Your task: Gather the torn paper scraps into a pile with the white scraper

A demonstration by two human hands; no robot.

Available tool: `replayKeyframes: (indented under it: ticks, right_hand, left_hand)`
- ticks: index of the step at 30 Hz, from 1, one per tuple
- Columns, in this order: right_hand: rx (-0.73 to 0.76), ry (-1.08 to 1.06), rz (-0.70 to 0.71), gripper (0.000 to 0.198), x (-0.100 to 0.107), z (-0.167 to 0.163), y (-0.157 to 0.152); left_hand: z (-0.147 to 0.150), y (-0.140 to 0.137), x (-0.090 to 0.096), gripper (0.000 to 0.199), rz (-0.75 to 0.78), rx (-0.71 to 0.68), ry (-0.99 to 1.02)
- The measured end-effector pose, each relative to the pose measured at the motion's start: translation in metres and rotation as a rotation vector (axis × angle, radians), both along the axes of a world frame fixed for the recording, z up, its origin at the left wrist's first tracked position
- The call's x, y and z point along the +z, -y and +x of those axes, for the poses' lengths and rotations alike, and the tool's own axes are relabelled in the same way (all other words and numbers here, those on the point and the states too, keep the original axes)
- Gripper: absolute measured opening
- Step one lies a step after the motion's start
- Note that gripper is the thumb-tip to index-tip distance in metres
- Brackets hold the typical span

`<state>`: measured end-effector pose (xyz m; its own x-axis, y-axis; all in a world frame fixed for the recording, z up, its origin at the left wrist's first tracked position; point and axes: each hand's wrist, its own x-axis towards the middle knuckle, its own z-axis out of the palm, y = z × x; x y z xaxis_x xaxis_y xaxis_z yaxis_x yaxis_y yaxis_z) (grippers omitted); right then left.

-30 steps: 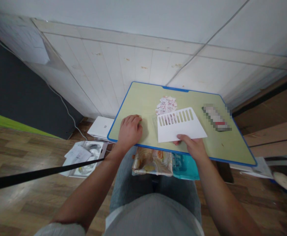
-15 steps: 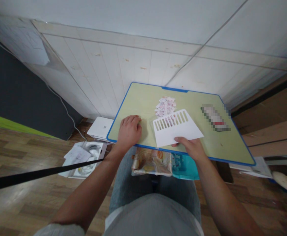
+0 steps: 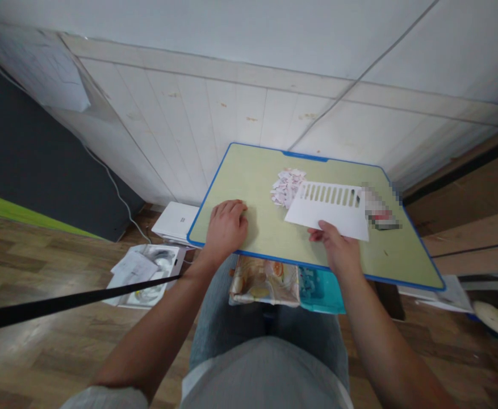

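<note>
My right hand (image 3: 337,244) pinches the lower edge of a white slotted card (image 3: 327,213), thumb on top and fingers underneath. A row of several narrow cut-outs runs along the card's far side. It is held tilted above the yellow-green table (image 3: 266,162), its left end beside a pile of small torn paper scraps (image 3: 286,184). My left hand (image 3: 226,228) lies palm down near the table's front left edge, fingers stretched out on the surface and holding nothing.
A blurred-out object (image 3: 380,210) lies at the table's right, partly behind the card. Below the front edge are a food-patterned container (image 3: 266,284) and a teal bin (image 3: 323,292). White boxes (image 3: 174,221) stand on the floor at left. A white panelled wall (image 3: 180,113) stands behind.
My right hand has moved the slotted card to the right and slightly away from me, uncovering more of the scrap pile's near side. My left hand stays in place.
</note>
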<state>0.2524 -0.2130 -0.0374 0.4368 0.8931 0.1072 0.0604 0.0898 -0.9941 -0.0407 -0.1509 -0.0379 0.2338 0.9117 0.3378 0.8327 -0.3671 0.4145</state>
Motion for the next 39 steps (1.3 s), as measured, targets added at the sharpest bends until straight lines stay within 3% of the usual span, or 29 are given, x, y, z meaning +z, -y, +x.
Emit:
replayKeyframes:
  ticks: [3, 16, 28, 39]
  right_hand:
    - [-0.112, -0.153, 0.032, 0.043, -0.005, -0.004, -0.013]
    - [0.012, 0.189, -0.075, 0.06, -0.007, -0.018, -0.041]
    - [0.073, 0.072, -0.093, 0.031, 0.004, -0.009, -0.016]
    - [0.039, 0.091, -0.075, 0.03, 0.0, -0.008, -0.009]
  left_hand:
    - [0.0, 0.0, 0.001, 0.034, -0.005, -0.001, -0.003]
    - [0.0, 0.0, 0.0, 0.033, -0.003, 0.004, 0.001]
    - [0.001, 0.001, 0.004, 0.032, -0.014, 0.004, -0.012]
    - [0.001, 0.0, 0.002, 0.033, -0.006, 0.006, -0.009]
